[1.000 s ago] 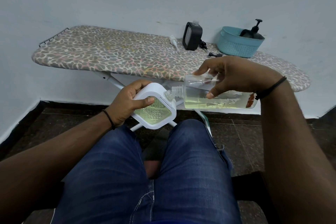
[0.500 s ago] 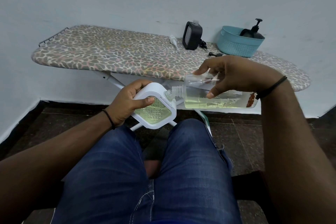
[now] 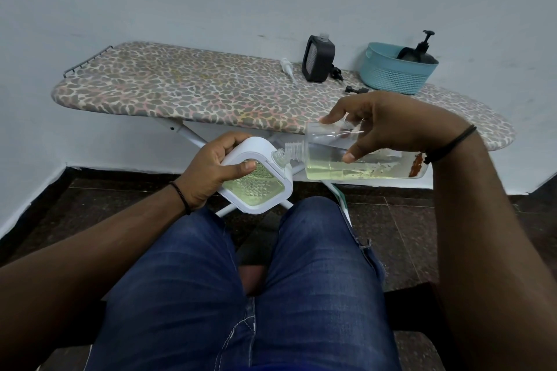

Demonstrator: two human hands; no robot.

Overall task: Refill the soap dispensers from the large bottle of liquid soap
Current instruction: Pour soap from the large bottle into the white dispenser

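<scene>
Leopard-print ironing board (image 3: 187,90) behind; left grip (image 3: 211,172) clasps square white dispenser (image 3: 256,178), right grip (image 3: 388,123) clasps clear bottle (image 3: 355,159).

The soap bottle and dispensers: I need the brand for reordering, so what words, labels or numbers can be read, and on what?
No text is readable.
Large clear bottle in the right hand: a reddish patch near its base, too blurred to read.
White dispenser in the left hand: no print shows.
Black dispenser and pump bottle in the blue basket: no print shows.
</scene>
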